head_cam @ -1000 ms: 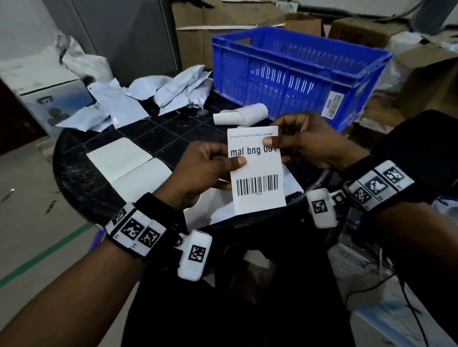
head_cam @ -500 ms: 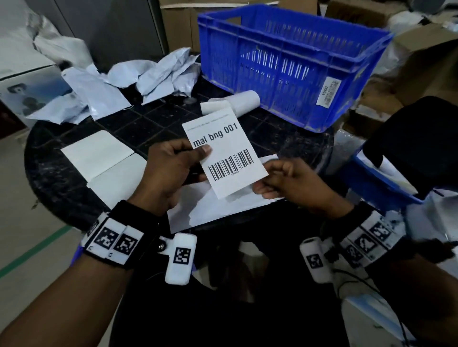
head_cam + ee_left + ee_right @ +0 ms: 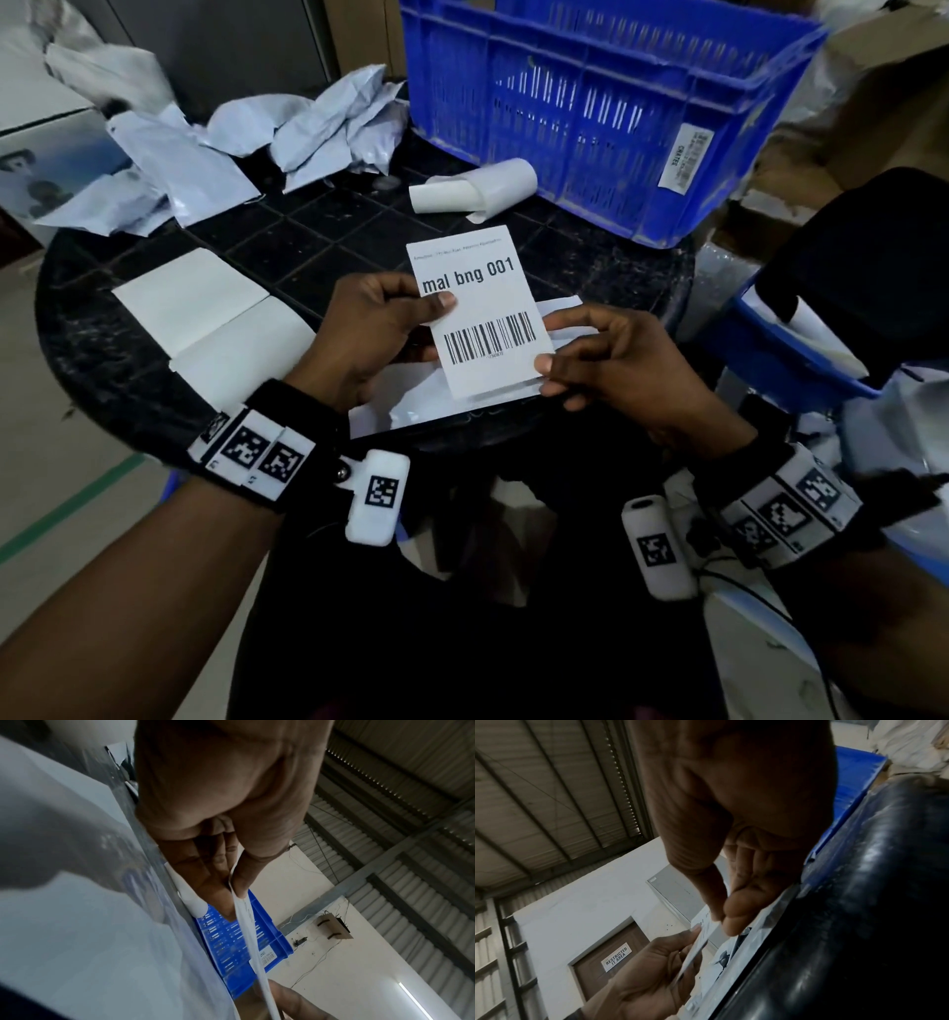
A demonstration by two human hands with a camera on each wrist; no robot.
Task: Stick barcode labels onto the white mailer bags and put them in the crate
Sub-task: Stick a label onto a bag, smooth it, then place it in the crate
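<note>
Our left hand (image 3: 369,329) pinches the left edge of the barcode label (image 3: 482,313) while our right hand (image 3: 616,370) pinches its lower right corner, holding it just above a white mailer bag (image 3: 411,416), with the blue crate (image 3: 606,113) beyond our right hand on the table (image 3: 102,329).

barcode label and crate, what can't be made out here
- blue crate contents: head view, near wall and top edge hide its floor.
- barcode label small print above "mal bng 001": head view, too small.
- Label's backing, peeled or not: lower corner under right hand fingers.
- Label text: both wrist views, edge-on, blurred.
</note>
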